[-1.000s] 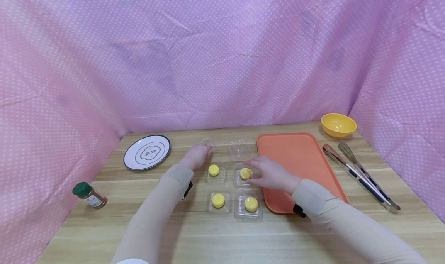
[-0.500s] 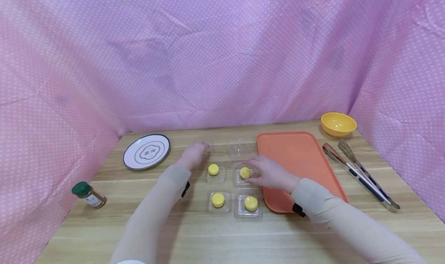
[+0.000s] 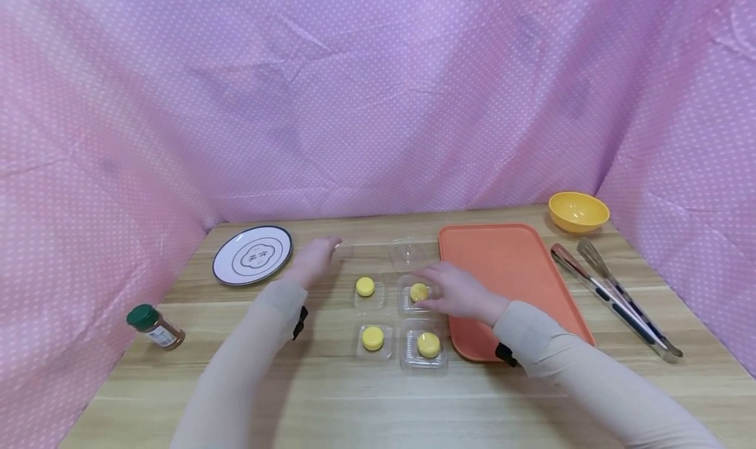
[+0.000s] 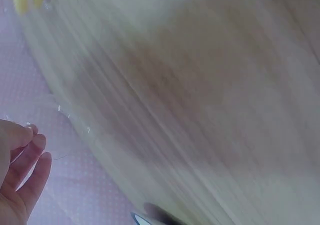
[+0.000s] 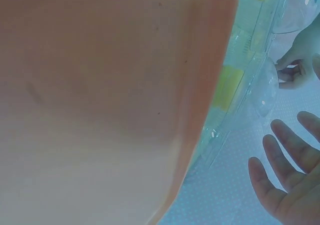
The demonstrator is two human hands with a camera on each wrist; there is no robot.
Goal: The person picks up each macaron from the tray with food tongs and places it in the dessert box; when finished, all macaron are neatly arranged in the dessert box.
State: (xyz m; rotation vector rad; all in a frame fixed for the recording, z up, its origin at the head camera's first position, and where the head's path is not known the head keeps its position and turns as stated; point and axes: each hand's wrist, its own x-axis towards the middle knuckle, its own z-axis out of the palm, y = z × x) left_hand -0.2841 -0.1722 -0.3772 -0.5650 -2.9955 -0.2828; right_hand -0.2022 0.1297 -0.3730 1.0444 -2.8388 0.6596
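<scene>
Yellow macarons sit in clear plastic boxes in the middle of the table: a back left macaron (image 3: 365,287), a back right macaron (image 3: 419,293), a front left macaron (image 3: 373,338) and a front right macaron (image 3: 428,345). Beyond the back left box, my left hand (image 3: 315,258) pinches a thin clear plastic lid (image 3: 345,251) between thumb and fingertips; the left wrist view shows the pinching left hand (image 4: 22,165) with the see-through sheet beside it. My right hand (image 3: 463,295) hovers with spread fingers at the back right box, partly over the orange tray (image 3: 502,258).
Another clear lid (image 3: 407,253) stands behind the back right box. A white plate (image 3: 252,255) and a green-capped spice jar (image 3: 156,327) are on the left. At the right are a yellow bowl (image 3: 579,211) and metal tongs (image 3: 614,301). A pink dotted cloth (image 3: 378,94) hangs behind.
My left hand has moved left, away from the boxes, with the clear lid in its fingers. My right hand has stayed nearly where it was.
</scene>
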